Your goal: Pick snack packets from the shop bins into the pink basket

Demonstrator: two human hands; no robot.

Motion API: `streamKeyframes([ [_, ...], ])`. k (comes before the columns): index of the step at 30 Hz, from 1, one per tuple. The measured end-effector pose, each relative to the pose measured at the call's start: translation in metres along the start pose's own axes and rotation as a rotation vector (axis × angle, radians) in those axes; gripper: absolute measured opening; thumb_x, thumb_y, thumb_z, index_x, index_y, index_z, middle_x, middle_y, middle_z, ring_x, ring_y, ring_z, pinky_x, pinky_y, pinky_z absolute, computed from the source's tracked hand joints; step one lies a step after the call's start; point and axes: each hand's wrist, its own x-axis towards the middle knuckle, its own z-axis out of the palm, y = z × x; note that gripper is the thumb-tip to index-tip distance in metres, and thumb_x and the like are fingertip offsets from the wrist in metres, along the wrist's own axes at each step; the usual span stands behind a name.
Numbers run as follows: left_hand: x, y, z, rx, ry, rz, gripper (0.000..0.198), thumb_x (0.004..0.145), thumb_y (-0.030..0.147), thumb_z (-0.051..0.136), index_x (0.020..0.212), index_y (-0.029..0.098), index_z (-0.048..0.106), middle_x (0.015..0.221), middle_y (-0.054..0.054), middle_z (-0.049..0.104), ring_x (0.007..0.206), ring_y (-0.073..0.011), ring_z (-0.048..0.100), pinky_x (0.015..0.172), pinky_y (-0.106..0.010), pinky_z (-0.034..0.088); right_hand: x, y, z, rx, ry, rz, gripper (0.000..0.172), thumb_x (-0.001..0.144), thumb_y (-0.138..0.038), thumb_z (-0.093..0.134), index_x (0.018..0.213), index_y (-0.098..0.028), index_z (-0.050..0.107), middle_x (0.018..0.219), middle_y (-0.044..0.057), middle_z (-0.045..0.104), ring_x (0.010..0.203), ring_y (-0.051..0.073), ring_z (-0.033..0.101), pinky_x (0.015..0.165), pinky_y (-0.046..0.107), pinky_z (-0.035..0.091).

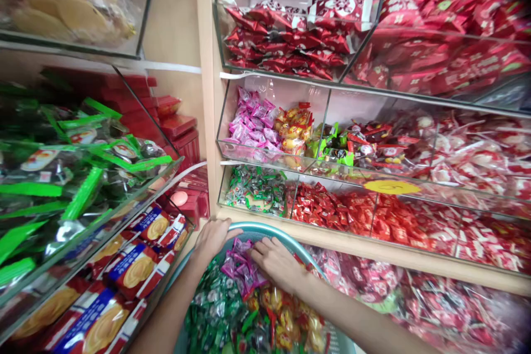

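A round teal plastic basket (244,225) stands in front of me, full of wrapped candies. My left hand (214,238) grips its far left rim, thumb pointing inward. Palm down over the basket, my right hand (276,261) rests its bent, slightly parted fingers against purple-wrapped candies (244,271); its thumb is hidden. Green-wrapped candies (213,301) fill the basket's left side. Yellow-and-red wrapped candies (284,323) lie nearer the front right, partly under my right forearm.
Clear-fronted shelf bins rise ahead, with purple candies (253,121), green candies (255,191) and red packets (290,33). Left of me, bins hold green-edged packets (78,155) and blue-and-red biscuit packs (135,268). A yellow oval tag (392,186) hangs right. Bagged candies (448,304) lie beneath the ledge.
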Motion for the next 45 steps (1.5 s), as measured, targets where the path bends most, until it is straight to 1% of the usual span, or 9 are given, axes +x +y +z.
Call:
streamKeyframes([
  [4, 0.001, -0.001, 0.001, 0.002, 0.004, 0.001, 0.065, 0.088, 0.063, 0.019, 0.098, 0.017, 0.063, 0.091, -0.016, 0.071, 0.092, -0.0282, 0.066, 0.073, -0.034, 0.046, 0.003, -0.003, 0.005, -0.011, -0.013, 0.033, 0.02, 0.088, -0.014, 0.048, 0.106, -0.019, 0.054, 0.095, 0.005, 0.059, 0.089, 0.022, 0.052, 0.073, 0.035, 0.039],
  [7, 0.002, -0.002, 0.001, 0.011, 0.014, 0.0, 0.062, 0.087, 0.064, 0.022, 0.096, 0.018, 0.063, 0.091, -0.014, 0.072, 0.093, -0.0279, 0.065, 0.073, -0.034, 0.046, 0.004, 0.002, -0.014, 0.027, -0.02, 0.042, 0.015, 0.086, -0.019, 0.054, 0.101, -0.019, 0.056, 0.097, 0.006, 0.059, 0.089, 0.021, 0.053, 0.073, 0.034, 0.039],
  [11, 0.001, -0.002, 0.0, 0.003, -0.012, 0.005, 0.056, 0.088, 0.061, 0.026, 0.097, 0.019, 0.062, 0.092, -0.012, 0.072, 0.091, -0.0261, 0.067, 0.071, -0.032, 0.046, 0.016, 0.02, -0.087, 0.109, 0.136, 0.04, 0.014, 0.089, -0.031, 0.052, 0.094, -0.019, 0.057, 0.092, 0.004, 0.059, 0.086, 0.018, 0.052, 0.073, 0.031, 0.037],
  [15, 0.0, -0.002, 0.001, 0.042, 0.033, 0.026, 0.054, 0.087, 0.061, 0.03, 0.094, 0.019, 0.063, 0.089, -0.012, 0.072, 0.093, -0.0274, 0.066, 0.071, -0.032, 0.047, 0.051, 0.054, -0.174, -0.037, 0.345, 0.15, 0.021, 0.092, -0.029, 0.044, 0.086, -0.016, 0.059, 0.088, 0.007, 0.06, 0.085, 0.02, 0.051, 0.071, 0.032, 0.034],
  [19, 0.001, -0.003, 0.002, 0.052, 0.044, 0.029, 0.06, 0.087, 0.064, 0.024, 0.094, 0.018, 0.063, 0.087, -0.012, 0.073, 0.094, -0.0283, 0.066, 0.071, -0.034, 0.048, 0.09, 0.094, -0.221, -0.172, 0.387, 0.366, 0.019, 0.088, -0.025, 0.046, 0.094, -0.015, 0.061, 0.096, 0.012, 0.064, 0.092, 0.025, 0.053, 0.073, 0.034, 0.037],
  [25, 0.003, -0.004, 0.003, 0.048, 0.04, 0.025, 0.064, 0.088, 0.063, 0.018, 0.097, 0.018, 0.063, 0.09, -0.013, 0.072, 0.095, -0.0279, 0.065, 0.072, -0.034, 0.049, 0.122, 0.124, -0.235, -0.192, 0.171, 0.511, 0.024, 0.081, -0.024, 0.053, 0.098, -0.012, 0.065, 0.107, 0.017, 0.066, 0.106, 0.031, 0.056, 0.081, 0.038, 0.045],
  [34, 0.002, -0.003, 0.001, 0.042, 0.029, 0.021, 0.06, 0.088, 0.062, 0.024, 0.095, 0.017, 0.063, 0.09, -0.014, 0.072, 0.092, -0.0292, 0.066, 0.072, -0.035, 0.048, 0.134, 0.131, -0.235, -0.063, 0.124, 0.598, 0.03, 0.079, -0.026, 0.057, 0.105, -0.013, 0.065, 0.108, 0.016, 0.067, 0.1, 0.028, 0.063, 0.079, 0.035, 0.05],
  [40, 0.003, -0.003, 0.002, 0.055, 0.02, 0.015, 0.054, 0.088, 0.06, 0.03, 0.097, 0.018, 0.062, 0.092, -0.014, 0.072, 0.092, -0.028, 0.066, 0.072, -0.034, 0.047, 0.132, 0.136, -0.218, -0.086, 0.252, 0.586, 0.025, 0.079, -0.022, 0.051, 0.095, -0.014, 0.068, 0.102, 0.016, 0.069, 0.098, 0.029, 0.063, 0.078, 0.036, 0.049],
  [45, 0.003, -0.003, 0.003, 0.066, 0.026, 0.021, 0.058, 0.087, 0.063, 0.027, 0.096, 0.018, 0.063, 0.089, -0.014, 0.072, 0.094, -0.0294, 0.065, 0.072, -0.034, 0.047, 0.124, 0.144, -0.22, 0.027, 0.384, 0.624, 0.028, 0.081, -0.025, 0.048, 0.096, -0.014, 0.068, 0.098, 0.016, 0.068, 0.095, 0.027, 0.062, 0.077, 0.033, 0.047],
])
